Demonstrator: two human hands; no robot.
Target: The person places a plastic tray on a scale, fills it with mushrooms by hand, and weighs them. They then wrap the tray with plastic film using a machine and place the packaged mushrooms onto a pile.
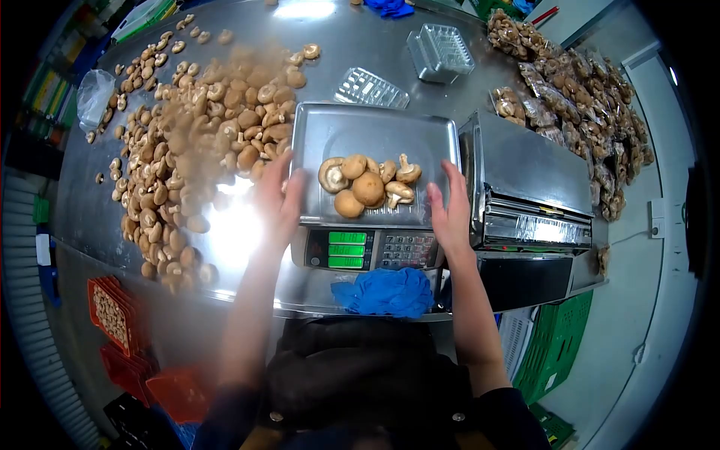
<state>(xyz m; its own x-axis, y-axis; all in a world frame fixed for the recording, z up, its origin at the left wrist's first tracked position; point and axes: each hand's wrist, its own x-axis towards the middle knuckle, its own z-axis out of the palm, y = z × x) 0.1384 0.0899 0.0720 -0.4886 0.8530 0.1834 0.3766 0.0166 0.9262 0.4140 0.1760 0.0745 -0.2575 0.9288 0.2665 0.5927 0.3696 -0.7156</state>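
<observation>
Several brown mushrooms (367,187) sit in the middle of a steel weighing pan (315,135), with the ribbed edge of a clear plastic punnet (381,212) showing under them. The pan belongs to a digital scale (379,248) with lit green displays. My left hand (280,199), slightly blurred, is at the pan's left edge with its fingers apart. At the right edge of the pan is my right hand (451,210), thumb and fingers stretched out. Neither hand holds anything. Just in front of the scale's keypad lies a crumpled blue glove (386,291).
A large heap of loose mushrooms (161,180) covers the table's left side. Clear punnets (441,54) stand behind the scale, one lying alone (371,88). A steel wrapping machine (532,180) adjoins on the right, with bagged mushrooms (577,97) beyond. Red baskets (120,322) are low left.
</observation>
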